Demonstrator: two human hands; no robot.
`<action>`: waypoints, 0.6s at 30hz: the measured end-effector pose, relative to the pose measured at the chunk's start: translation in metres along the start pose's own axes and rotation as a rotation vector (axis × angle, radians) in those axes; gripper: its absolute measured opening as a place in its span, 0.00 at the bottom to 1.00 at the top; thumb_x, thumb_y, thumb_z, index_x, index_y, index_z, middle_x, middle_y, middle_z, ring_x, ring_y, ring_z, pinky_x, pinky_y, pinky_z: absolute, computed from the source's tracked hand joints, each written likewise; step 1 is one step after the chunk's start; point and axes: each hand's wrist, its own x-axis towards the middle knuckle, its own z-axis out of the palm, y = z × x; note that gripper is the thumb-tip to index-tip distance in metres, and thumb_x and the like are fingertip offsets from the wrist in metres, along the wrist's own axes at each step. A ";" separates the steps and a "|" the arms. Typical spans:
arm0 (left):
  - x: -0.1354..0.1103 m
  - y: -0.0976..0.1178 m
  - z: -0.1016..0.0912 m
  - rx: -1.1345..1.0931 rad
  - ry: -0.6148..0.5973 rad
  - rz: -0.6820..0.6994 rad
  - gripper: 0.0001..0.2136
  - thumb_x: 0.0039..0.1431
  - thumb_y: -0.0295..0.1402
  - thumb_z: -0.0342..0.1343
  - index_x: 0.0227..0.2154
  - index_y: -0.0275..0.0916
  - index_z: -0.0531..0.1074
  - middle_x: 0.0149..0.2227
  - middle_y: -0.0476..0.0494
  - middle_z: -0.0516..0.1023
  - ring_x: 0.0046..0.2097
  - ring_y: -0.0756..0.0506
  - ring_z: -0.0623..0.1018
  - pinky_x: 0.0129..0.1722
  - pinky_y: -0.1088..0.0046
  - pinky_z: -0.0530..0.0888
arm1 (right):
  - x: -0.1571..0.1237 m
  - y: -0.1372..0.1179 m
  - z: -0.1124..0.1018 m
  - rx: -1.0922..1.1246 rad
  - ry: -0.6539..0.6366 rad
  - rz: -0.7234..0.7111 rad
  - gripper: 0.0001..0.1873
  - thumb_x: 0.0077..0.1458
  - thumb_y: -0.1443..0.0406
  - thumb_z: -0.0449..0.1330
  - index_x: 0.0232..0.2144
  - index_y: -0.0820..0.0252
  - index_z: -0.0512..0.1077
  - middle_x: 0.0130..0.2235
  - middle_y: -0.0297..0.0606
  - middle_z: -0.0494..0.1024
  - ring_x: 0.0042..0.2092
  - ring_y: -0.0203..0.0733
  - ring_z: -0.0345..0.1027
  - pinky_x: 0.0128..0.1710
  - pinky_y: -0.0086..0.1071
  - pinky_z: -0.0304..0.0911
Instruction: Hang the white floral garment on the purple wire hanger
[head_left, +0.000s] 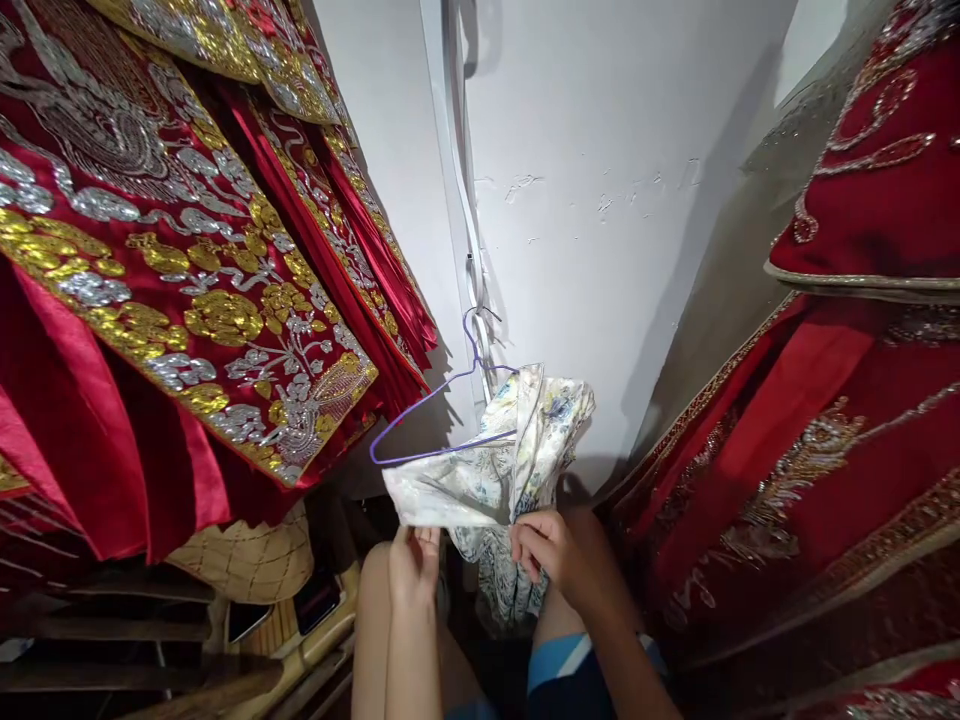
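Note:
A white garment with a blue and yellow floral print (pixel 487 480) hangs partly on a thin purple hanger (pixel 420 403). The hanger's left arm is bare, and the cloth covers its right side. My left hand (pixel 415 562) is closed at the lower left edge of the garment, its fingertips partly hidden by the cloth. With bent fingers, my right hand (pixel 541 545) pinches the lower edge near the middle. Below the hands, the rest of the garment droops in folds between the knees. The hanger's hook catches on a white strap (pixel 459 180) running down the wall.
Red garments with gold and silver embroidery (pixel 225 320) hang close on the left. More beaded red garments (pixel 847 420) crowd the right side. A white wall (pixel 585 130) stands ahead. At lower left, phones (pixel 316 600) lie on a wooden chair (pixel 300 660) beside a tan quilted item (pixel 251 560).

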 end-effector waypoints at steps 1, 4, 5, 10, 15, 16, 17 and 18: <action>-0.006 -0.009 -0.003 0.030 0.031 -0.020 0.09 0.60 0.22 0.50 0.35 0.36 0.76 0.28 0.44 0.78 0.32 0.49 0.79 0.36 0.77 0.76 | -0.003 -0.002 -0.008 -0.049 -0.052 0.027 0.17 0.52 0.64 0.53 0.14 0.59 0.67 0.10 0.27 0.61 0.14 0.31 0.52 0.22 0.28 0.53; -0.020 -0.019 -0.007 0.119 0.020 -0.056 0.06 0.57 0.25 0.58 0.36 0.35 0.77 0.32 0.44 0.80 0.34 0.48 0.80 0.36 0.76 0.76 | -0.013 -0.006 -0.026 -0.171 -0.260 0.200 0.16 0.49 0.68 0.52 0.13 0.60 0.69 0.10 0.29 0.64 0.15 0.31 0.53 0.25 0.28 0.56; -0.024 -0.018 -0.006 0.137 -0.020 -0.059 0.06 0.55 0.27 0.61 0.36 0.35 0.77 0.33 0.44 0.81 0.35 0.47 0.79 0.36 0.76 0.75 | -0.015 -0.006 -0.030 -0.199 -0.326 0.267 0.15 0.49 0.68 0.52 0.14 0.60 0.70 0.11 0.30 0.65 0.16 0.31 0.54 0.25 0.29 0.56; -0.057 -0.007 0.014 0.223 -0.429 0.002 0.12 0.50 0.40 0.68 0.32 0.38 0.75 0.31 0.49 0.77 0.31 0.50 0.75 0.31 0.78 0.70 | -0.014 0.000 -0.027 -0.282 -0.152 0.243 0.18 0.59 0.58 0.54 0.23 0.61 0.74 0.22 0.38 0.74 0.26 0.39 0.66 0.28 0.32 0.59; -0.110 -0.012 0.034 0.697 -0.877 0.222 0.10 0.62 0.40 0.58 0.32 0.38 0.75 0.33 0.45 0.75 0.37 0.47 0.74 0.40 0.73 0.69 | -0.011 -0.012 -0.013 -0.107 0.219 0.069 0.25 0.58 0.43 0.52 0.27 0.56 0.73 0.30 0.39 0.75 0.38 0.47 0.69 0.40 0.37 0.64; -0.119 -0.013 0.036 0.788 -0.943 0.291 0.09 0.63 0.38 0.57 0.33 0.39 0.76 0.35 0.44 0.75 0.40 0.46 0.74 0.44 0.71 0.69 | -0.012 -0.016 -0.010 -0.041 0.243 0.095 0.25 0.56 0.42 0.54 0.25 0.55 0.73 0.28 0.38 0.74 0.38 0.48 0.68 0.39 0.37 0.64; -0.125 -0.014 0.036 0.861 -0.994 0.365 0.08 0.64 0.37 0.56 0.34 0.40 0.76 0.38 0.43 0.76 0.44 0.44 0.74 0.49 0.69 0.68 | -0.013 -0.019 -0.007 0.026 0.261 0.129 0.24 0.54 0.42 0.56 0.24 0.55 0.72 0.26 0.38 0.73 0.37 0.48 0.68 0.37 0.37 0.64; -0.128 -0.014 0.036 0.910 -1.015 0.439 0.07 0.65 0.36 0.55 0.35 0.41 0.77 0.41 0.43 0.76 0.48 0.43 0.73 0.53 0.67 0.66 | -0.014 -0.021 -0.003 0.095 0.279 0.161 0.24 0.52 0.43 0.58 0.22 0.55 0.71 0.24 0.38 0.71 0.35 0.48 0.68 0.35 0.37 0.64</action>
